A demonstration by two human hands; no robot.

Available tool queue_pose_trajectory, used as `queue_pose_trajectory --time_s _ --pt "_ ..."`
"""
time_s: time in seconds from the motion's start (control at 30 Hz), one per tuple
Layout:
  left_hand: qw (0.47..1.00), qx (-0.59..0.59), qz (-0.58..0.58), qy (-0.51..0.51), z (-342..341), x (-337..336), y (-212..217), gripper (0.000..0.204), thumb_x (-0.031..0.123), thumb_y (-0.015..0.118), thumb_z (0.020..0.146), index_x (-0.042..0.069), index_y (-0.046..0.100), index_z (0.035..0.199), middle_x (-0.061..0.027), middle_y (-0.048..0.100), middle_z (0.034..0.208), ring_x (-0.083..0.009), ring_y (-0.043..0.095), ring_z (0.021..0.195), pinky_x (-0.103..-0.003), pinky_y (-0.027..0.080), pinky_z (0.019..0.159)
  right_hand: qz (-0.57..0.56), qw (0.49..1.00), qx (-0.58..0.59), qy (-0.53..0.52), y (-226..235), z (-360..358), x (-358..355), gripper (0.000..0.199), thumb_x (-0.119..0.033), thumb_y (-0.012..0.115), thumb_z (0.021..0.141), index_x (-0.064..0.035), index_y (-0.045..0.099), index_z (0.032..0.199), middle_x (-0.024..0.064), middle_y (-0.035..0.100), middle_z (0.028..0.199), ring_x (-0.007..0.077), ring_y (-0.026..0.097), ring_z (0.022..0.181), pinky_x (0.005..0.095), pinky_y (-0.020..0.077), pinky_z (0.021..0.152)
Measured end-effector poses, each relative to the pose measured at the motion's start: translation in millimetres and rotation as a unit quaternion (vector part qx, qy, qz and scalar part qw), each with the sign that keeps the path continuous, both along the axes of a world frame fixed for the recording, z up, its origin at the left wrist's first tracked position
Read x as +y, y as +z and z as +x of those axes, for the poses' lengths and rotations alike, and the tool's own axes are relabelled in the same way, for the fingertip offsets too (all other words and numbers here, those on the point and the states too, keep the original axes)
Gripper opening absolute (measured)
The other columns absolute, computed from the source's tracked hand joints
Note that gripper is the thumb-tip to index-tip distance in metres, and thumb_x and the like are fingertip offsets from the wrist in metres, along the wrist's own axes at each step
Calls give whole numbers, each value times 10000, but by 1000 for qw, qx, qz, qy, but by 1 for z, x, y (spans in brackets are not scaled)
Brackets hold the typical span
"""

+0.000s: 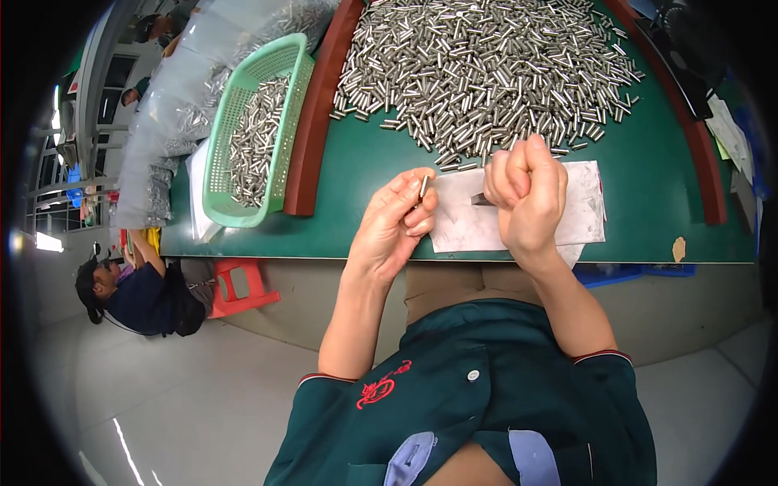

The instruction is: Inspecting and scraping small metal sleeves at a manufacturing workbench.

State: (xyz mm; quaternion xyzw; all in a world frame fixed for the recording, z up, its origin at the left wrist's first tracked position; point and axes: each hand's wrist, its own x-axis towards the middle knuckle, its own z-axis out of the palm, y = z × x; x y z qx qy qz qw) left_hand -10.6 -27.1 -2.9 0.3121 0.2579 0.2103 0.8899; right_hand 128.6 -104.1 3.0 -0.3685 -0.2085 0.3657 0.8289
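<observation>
My left hand (395, 228) pinches one small metal pin (423, 188) upright between thumb and fingertips, above the near edge of the green table (356, 174). My right hand (528, 194) is closed around a small dark tool (480, 199) whose tip points left toward the pin. Both hands hover over a worn white sheet (478, 228) lying on the table. A large heap of similar shiny metal pins (486, 73) is spread just beyond the hands.
A green plastic basket (217, 202) holding more pins stands at the left, beside a red-brown strip (320, 113). Clear bags of pins (174, 105) lie further left. A person sits low at the far left near a red stool (239, 285).
</observation>
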Motion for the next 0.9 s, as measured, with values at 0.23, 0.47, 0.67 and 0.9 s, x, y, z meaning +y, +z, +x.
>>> queue_pose_trajectory --time_s 0.23,0.47,0.67,0.9 --pt "999 27 4 19 0 -1 4 231 153 432 892 -13 496 1040 -103 561 758 -38 327 510 -170 284 468 26 995 90 15 -1 5 0 428 -206 283 920 -104 251 505 -15 240 434 71 192 388 230 169 368" --pt "996 38 -17 76 2 4 9 307 271 350 929 33 484 789 -50 461 637 -68 307 504 -198 262 448 10 995 91 38 -2 9 -2 434 -244 267 917 -110 255 504 -5 254 425 75 178 398 234 164 384" --pt "834 320 441 90 4 44 11 188 192 499 864 42 507 751 -22 418 487 -125 341 409 -256 276 402 3 995 91 47 -3 11 -4 436 -262 241 922 -109 260 514 0 260 432 77 166 402 240 171 393" --pt "523 429 737 -9 21 70 3 112 92 571 775 47 494 841 -146 533 566 -326 531 535 -400 388 474 -1 993 106 47 -2 13 -4 436 -262 242 923 -109 262 516 1 259 431 78 168 404 242 175 397"
